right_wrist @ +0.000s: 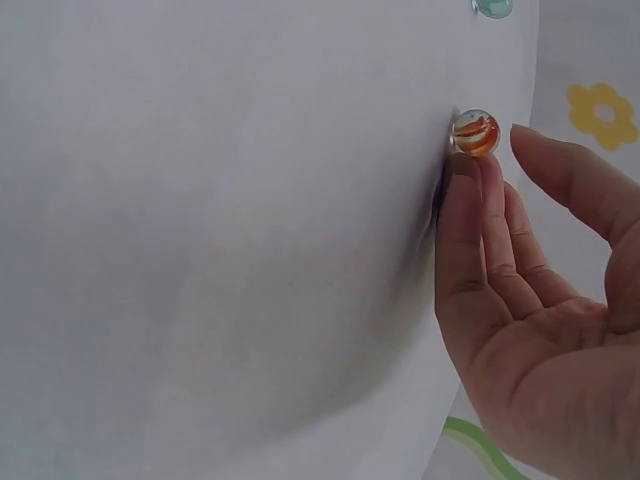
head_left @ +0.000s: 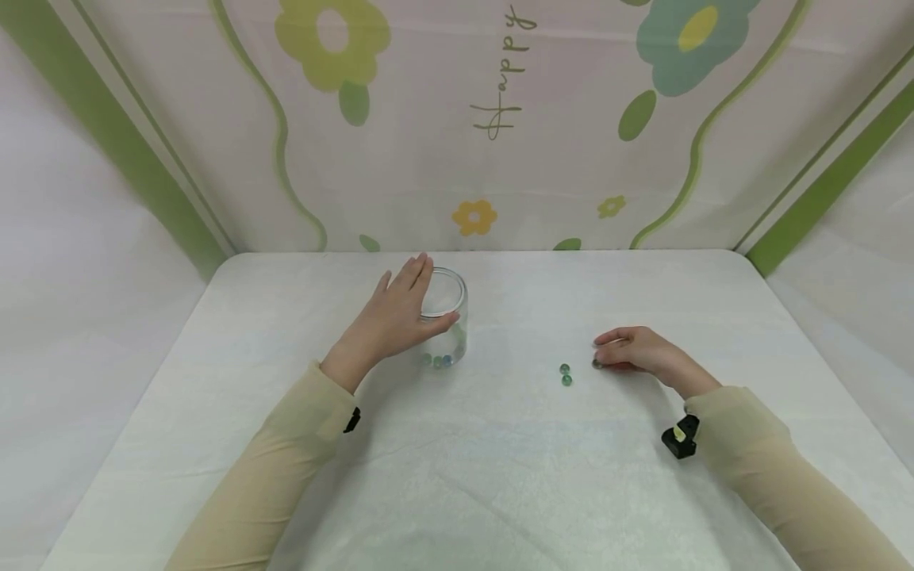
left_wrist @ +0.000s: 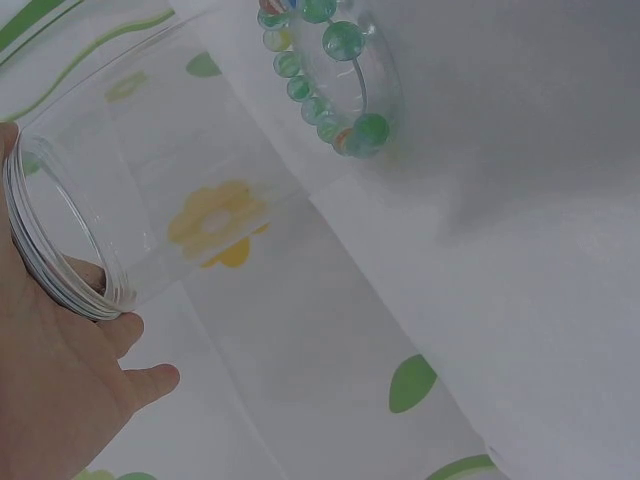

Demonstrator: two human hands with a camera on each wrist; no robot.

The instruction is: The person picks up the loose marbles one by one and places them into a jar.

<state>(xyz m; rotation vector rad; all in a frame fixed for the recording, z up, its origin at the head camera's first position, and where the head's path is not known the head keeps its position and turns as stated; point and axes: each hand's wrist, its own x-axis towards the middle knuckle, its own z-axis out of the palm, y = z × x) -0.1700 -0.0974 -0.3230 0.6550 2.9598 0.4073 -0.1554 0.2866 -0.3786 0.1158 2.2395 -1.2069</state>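
My left hand [head_left: 393, 319] holds a clear glass jar [head_left: 460, 329] by its rim, thumb at the near side and fingers along the far side. Inside, several glass marbles [left_wrist: 343, 41], mostly green, lie around the jar's bottom. On the right, my right hand [head_left: 646, 354] is low over the table, its fingertips right at a clear marble [right_wrist: 476, 132] with an orange swirl. The thumb stands apart from that marble in the right wrist view. Between jar and right hand, two green marbles [head_left: 566, 380] lie close together on the cloth.
A white cloth [head_left: 457, 468] covers the table. Behind its far edge hangs a curtain [head_left: 428, 159] printed with flowers and green lines. White side panels [head_left: 78, 238] stand to the left and right. Both wrists carry small black devices [head_left: 680, 438].
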